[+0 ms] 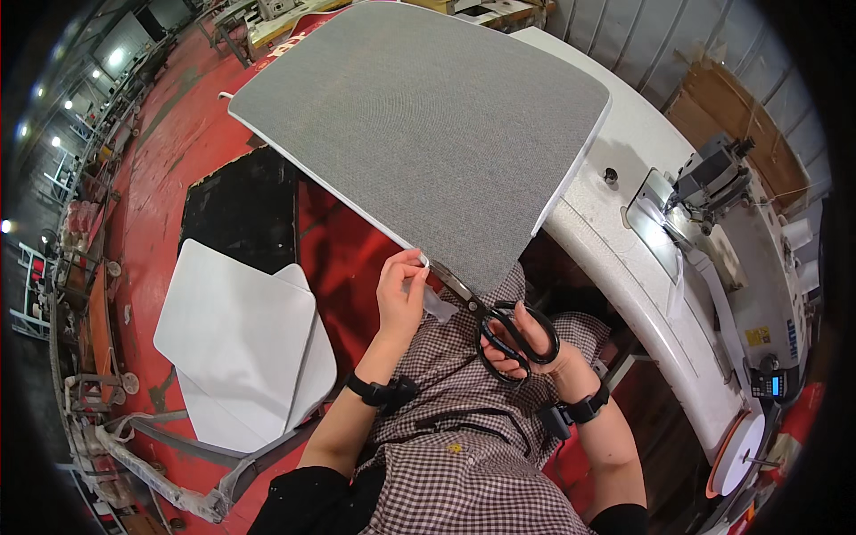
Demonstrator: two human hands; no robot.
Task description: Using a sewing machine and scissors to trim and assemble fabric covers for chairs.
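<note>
A large grey woven mat (419, 125) with rounded corners lies in front of me, partly over the sewing table. White binding tape (343, 200) runs along its edge. My left hand (399, 290) pinches the tape at the mat's near edge, thumb and fingertips together. A short translucent white tail (439, 306) hangs beside these fingers. In my right hand (526, 343) are black-handled scissors (473, 305), my fingers through the loops. Their blades point up and left to the tape at my left fingertips. Whether the blades have closed on the tape I cannot tell.
To the right stands a white sewing table (615, 267) carrying a sewing machine (713, 183). A reel of white tape (742, 455) hangs at its near end. Stacked white panels (236, 330) lie at the left, beside a black board (241, 205). Cardboard (740, 116) leans behind the machine.
</note>
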